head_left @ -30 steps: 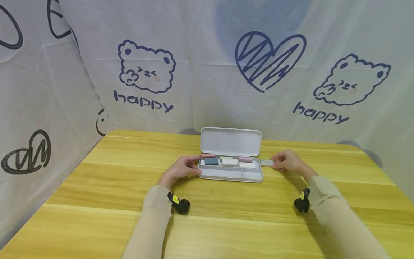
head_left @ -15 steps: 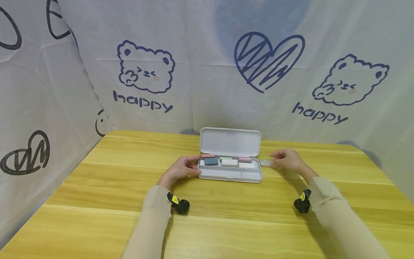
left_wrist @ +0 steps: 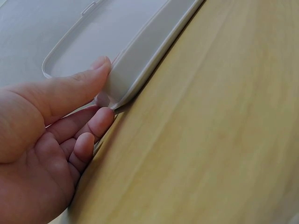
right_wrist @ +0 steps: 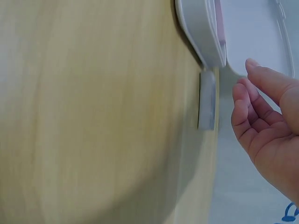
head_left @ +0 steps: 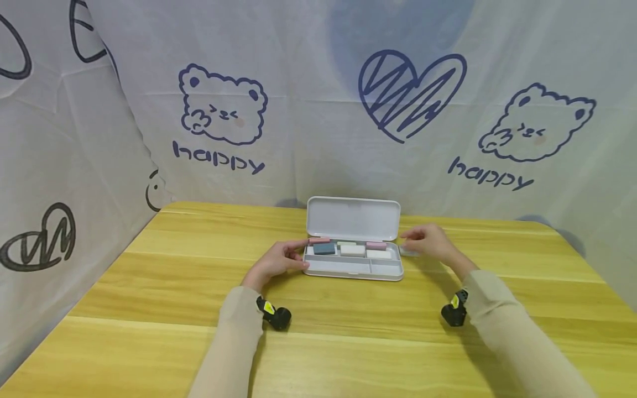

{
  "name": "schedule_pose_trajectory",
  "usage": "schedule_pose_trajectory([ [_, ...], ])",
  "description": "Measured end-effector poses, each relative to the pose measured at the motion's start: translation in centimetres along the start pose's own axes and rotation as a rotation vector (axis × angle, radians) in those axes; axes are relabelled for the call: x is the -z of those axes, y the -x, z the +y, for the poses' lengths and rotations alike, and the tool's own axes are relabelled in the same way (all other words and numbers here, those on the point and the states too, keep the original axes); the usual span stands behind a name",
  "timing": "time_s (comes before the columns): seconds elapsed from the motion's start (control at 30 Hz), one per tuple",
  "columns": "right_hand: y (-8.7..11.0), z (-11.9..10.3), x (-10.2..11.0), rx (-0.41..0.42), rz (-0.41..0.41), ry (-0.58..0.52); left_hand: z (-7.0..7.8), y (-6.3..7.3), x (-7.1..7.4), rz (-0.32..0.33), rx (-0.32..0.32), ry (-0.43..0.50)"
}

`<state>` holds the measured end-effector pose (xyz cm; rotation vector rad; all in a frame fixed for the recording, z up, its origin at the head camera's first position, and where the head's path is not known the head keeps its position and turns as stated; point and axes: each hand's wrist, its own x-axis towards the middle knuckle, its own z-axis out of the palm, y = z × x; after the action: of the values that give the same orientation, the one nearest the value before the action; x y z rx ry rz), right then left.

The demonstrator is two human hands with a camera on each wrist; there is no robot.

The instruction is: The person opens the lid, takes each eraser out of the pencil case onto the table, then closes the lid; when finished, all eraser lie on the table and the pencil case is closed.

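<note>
A white pencil case (head_left: pixel 338 274) lies with its lid (head_left: pixel 353 218) raised on the wooden table. My left hand (head_left: pixel 276 261) holds its left end; in the left wrist view the thumb lies on the case wall (left_wrist: pixel 133 70), with the fingers bent at the corner. Against the case's right end, a pale grey eraser-like block (right_wrist: pixel 206 101) rests on the table. Above that block hovers my right hand (head_left: pixel 432 243), fingers loosely bent, nothing between them. Inside the rear compartment sit a dark blue block (head_left: pixel 324 249), white blocks (head_left: pixel 352 250), and a pink one (head_left: pixel 376 245).
Shallow front compartments (head_left: pixel 338 266) of the case hold nothing visible. Behind the table (head_left: pixel 348 342) hangs a printed white cloth (head_left: pixel 318 138), close to the raised lid. Black wrist cameras (head_left: pixel 281 318) are strapped to both forearms.
The right hand has let go of the grey block at the case's right end, risen slightly and moved left over it. My left hand stays at the case.
</note>
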<state>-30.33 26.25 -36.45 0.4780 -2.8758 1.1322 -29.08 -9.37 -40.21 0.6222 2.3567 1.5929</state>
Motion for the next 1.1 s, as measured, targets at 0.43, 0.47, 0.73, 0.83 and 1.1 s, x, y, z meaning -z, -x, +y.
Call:
schedule_pose_trajectory([
  [0.43,-1.0,-1.1,-1.6,0.048,-0.012,-0.038,0.0,0.0,0.1,0.001,0.009,0.001],
  [0.47,-1.0,-1.2,-1.7,0.064,-0.015,-0.037,0.0,0.0,0.1,-0.001,0.008,0.001],
  [0.73,-1.3,-1.7,-2.5,0.105,-0.056,-0.042,0.0,0.1,0.0,-0.002,-0.002,0.006],
  [0.83,-1.3,-1.8,-2.7,0.074,-0.079,-0.045,0.0,0.1,0.0,0.001,-0.002,0.008],
  [1.1,-1.5,-2.0,-2.8,-0.002,-0.102,-0.056,0.1,0.0,0.0,0.008,0.001,0.006],
])
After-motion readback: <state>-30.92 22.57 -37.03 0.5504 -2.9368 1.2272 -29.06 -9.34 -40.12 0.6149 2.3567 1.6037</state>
